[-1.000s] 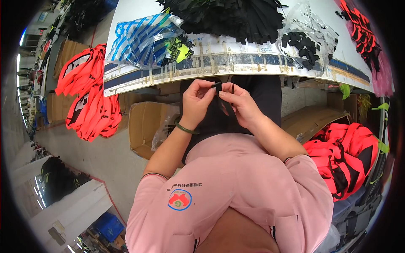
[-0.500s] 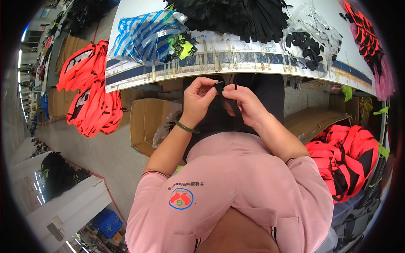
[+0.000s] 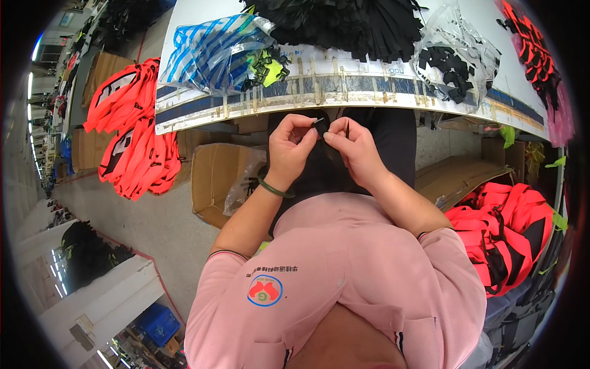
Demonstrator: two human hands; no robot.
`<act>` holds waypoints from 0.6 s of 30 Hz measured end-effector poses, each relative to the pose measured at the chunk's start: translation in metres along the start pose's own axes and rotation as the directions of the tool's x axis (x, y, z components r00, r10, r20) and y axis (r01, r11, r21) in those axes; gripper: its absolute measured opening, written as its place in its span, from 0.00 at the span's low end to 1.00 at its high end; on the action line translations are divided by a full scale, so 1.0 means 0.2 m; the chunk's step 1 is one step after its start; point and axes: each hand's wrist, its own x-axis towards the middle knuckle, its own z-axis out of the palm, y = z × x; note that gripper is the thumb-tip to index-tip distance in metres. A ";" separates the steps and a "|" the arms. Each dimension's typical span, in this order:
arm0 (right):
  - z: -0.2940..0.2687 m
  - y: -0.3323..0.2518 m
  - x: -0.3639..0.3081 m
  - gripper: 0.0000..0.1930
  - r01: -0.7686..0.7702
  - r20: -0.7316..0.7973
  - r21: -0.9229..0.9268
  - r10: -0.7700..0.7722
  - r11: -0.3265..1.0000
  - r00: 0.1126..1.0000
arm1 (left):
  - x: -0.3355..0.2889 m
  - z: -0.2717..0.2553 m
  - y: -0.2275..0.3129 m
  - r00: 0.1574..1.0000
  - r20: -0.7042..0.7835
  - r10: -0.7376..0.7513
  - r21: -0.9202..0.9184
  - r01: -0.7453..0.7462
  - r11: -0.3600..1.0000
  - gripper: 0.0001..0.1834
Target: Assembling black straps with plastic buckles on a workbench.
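In front of my lap, just below the table's near edge, my left hand point(image 3: 291, 147) is closed in a pinch on a small black piece point(image 3: 320, 126) with a pale, shiny edge. It looks like a strap end or a buckle; I cannot make out which. My right hand point(image 3: 359, 150) is closed close beside it, thumb and forefinger pinched at the piece's right side. A thin dark tip stands up above the right fingers. Whatever hangs below the fingers blends into my dark trousers point(image 3: 393, 154).
On the white table point(image 3: 215, 114) lie a blue-striped plastic bag point(image 3: 215, 52), a heap of black strips point(image 3: 344, 27) and a clear bag of black pieces point(image 3: 452, 71). Neon-red bundles hang at left point(image 3: 138, 154) and lie at right point(image 3: 504, 234). A cardboard box point(image 3: 206, 178) stands left.
My right hand has turned more upright, its fingers drawn up beside the black piece. The black strap that hung below it no longer shows clearly. The left hand has barely moved.
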 end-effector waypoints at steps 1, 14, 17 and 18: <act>0.00 -0.01 0.00 0.05 -0.001 0.000 0.000 0.001 1.000 1.000 | 0.00 0.00 0.00 1.000 -0.001 -0.001 0.000 0.001 1.000 0.08; 0.00 -0.01 0.00 0.05 0.053 -0.002 -0.127 -0.053 0.990 0.999 | -0.01 -0.01 -0.01 0.991 -0.012 -0.130 -0.020 0.130 0.991 0.06; 0.01 -0.01 0.00 0.06 -0.014 -0.010 -0.062 0.013 0.998 1.000 | -0.01 -0.01 0.00 0.992 -0.007 -0.127 -0.026 0.127 0.992 0.06; 0.01 -0.01 0.00 0.06 -0.016 -0.015 -0.044 0.015 0.999 1.000 | -0.01 -0.01 0.00 0.991 -0.001 -0.132 -0.038 0.132 0.991 0.06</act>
